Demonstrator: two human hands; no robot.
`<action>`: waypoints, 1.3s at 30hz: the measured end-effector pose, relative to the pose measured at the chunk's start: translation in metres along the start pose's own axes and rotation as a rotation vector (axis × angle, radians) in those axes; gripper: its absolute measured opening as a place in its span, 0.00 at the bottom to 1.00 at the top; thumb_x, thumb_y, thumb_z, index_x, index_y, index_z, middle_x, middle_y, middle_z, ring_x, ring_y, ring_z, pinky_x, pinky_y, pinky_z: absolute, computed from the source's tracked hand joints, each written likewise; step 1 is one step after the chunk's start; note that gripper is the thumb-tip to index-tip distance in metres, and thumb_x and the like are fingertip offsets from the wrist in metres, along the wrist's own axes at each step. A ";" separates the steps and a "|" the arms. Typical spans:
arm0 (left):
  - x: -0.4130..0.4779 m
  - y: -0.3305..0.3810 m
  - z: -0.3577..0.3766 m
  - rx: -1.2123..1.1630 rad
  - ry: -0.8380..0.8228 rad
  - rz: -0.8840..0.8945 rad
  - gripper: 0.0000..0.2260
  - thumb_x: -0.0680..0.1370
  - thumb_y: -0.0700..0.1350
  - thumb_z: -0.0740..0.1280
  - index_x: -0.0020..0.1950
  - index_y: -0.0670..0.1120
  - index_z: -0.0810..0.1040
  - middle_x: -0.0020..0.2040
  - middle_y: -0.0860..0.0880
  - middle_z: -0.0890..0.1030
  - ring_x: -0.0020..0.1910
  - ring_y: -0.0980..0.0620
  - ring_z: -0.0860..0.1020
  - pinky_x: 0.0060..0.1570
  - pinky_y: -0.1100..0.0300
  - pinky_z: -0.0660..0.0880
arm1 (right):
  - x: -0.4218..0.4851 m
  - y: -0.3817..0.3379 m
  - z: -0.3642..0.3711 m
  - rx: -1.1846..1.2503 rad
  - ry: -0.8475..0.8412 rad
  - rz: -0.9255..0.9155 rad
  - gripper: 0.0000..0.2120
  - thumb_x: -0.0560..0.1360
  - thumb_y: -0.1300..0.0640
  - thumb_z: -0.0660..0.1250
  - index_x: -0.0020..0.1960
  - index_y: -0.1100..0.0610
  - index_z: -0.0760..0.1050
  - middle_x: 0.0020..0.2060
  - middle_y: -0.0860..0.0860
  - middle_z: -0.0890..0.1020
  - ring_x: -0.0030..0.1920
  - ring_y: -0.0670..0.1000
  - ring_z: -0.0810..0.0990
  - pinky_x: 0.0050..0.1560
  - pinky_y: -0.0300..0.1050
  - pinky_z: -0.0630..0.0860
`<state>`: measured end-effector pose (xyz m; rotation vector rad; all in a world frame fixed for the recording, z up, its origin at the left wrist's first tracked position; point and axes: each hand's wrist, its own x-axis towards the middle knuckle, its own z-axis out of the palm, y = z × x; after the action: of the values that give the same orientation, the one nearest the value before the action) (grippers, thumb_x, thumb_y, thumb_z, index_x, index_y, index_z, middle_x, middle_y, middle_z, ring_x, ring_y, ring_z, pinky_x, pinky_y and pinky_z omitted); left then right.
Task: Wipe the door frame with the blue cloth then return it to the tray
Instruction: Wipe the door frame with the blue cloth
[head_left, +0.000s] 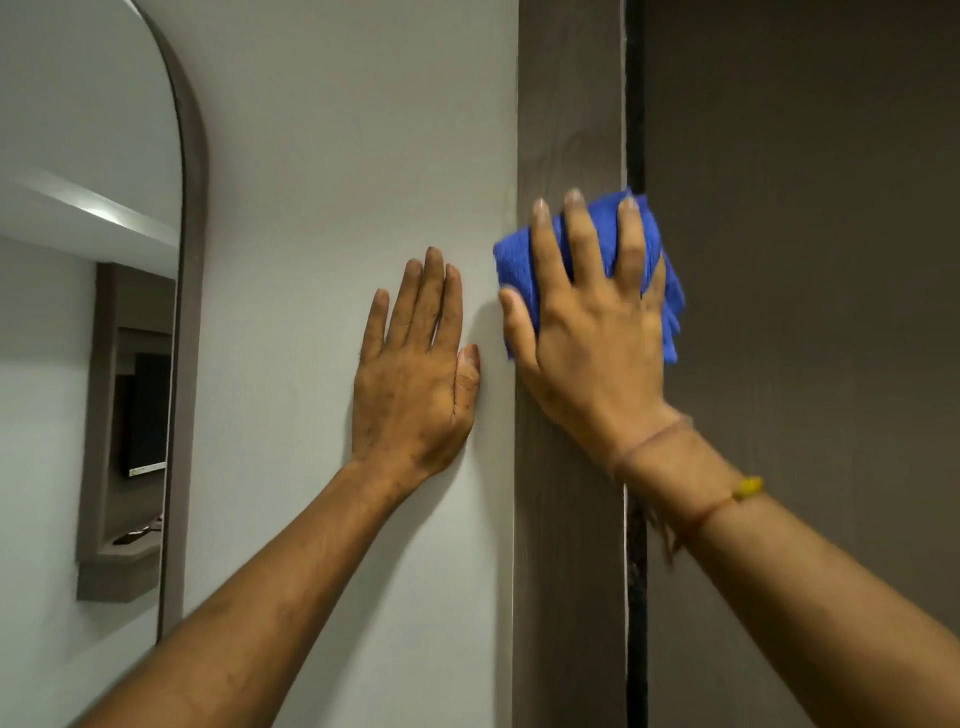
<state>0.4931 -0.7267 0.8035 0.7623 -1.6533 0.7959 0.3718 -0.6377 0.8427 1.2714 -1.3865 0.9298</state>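
Note:
A brown wooden door frame (569, 104) runs upright through the middle right of the view. My right hand (587, 322) presses a folded blue cloth (514, 260) flat against the frame, fingers spread over it; the cloth sticks out to the left, above and to the right of the hand. My left hand (415, 374) lies flat and open on the pale wall (337, 156) just left of the frame, holding nothing. No tray is in view.
A dark brown door (805, 208) fills the right side, with a thin black gap beside the frame. An arched mirror (189, 260) with a dark rim hangs on the wall at the left and reflects a room.

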 end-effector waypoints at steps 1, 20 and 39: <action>0.000 0.000 0.000 0.003 0.004 0.000 0.27 0.79 0.52 0.43 0.76 0.44 0.42 0.78 0.44 0.45 0.77 0.49 0.42 0.76 0.49 0.43 | 0.014 -0.001 -0.003 0.008 0.005 0.011 0.31 0.78 0.40 0.50 0.76 0.54 0.51 0.76 0.57 0.57 0.76 0.64 0.49 0.70 0.70 0.52; 0.000 0.003 -0.001 0.001 0.001 -0.016 0.27 0.78 0.52 0.43 0.76 0.44 0.43 0.78 0.45 0.45 0.77 0.50 0.42 0.76 0.49 0.44 | 0.013 0.002 -0.003 -0.006 0.015 0.002 0.31 0.78 0.40 0.50 0.76 0.54 0.52 0.76 0.56 0.59 0.76 0.64 0.50 0.70 0.71 0.54; -0.002 0.001 0.000 -0.019 -0.010 -0.017 0.27 0.79 0.52 0.44 0.76 0.44 0.43 0.78 0.45 0.44 0.77 0.50 0.42 0.75 0.53 0.42 | -0.003 -0.001 0.002 0.021 0.021 0.021 0.32 0.77 0.39 0.54 0.76 0.53 0.53 0.76 0.56 0.59 0.75 0.64 0.51 0.67 0.73 0.57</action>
<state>0.4927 -0.7258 0.8017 0.7675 -1.6590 0.7647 0.3726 -0.6394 0.8392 1.2618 -1.3791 0.9721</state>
